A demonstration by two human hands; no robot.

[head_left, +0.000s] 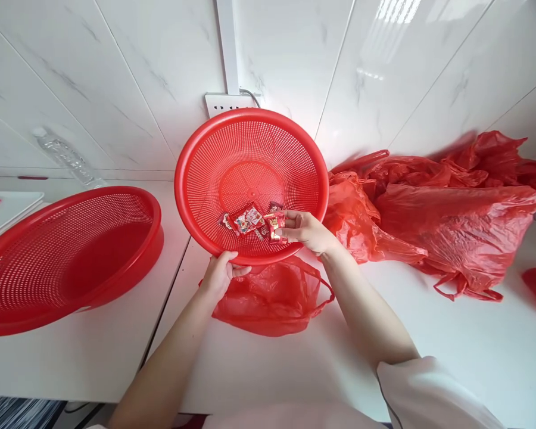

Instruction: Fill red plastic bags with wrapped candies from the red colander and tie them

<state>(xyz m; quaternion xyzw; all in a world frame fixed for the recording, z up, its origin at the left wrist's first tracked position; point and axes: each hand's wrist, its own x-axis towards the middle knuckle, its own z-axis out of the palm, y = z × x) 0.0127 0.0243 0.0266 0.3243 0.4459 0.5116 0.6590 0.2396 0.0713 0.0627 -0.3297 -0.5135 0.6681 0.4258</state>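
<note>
A round red plastic sieve basket [250, 155] is tilted up toward me over the white counter. My left hand [221, 274] grips its lower rim, thumb on top. A few small red wrapped sweets [248, 219] lie at the basket's low edge. My right hand [304, 231] reaches inside and pinches one red sweet packet [274, 226] between its fingertips. Below the basket lies a red plastic bag [272, 298] with its mouth toward me.
A second red sieve basket nested in a red basin [67, 256] stands at the left. A heap of red plastic bags [446, 214] lies at the right. A clear bottle [67, 156] leans against the tiled wall; a wall socket [226, 102] sits behind the basket.
</note>
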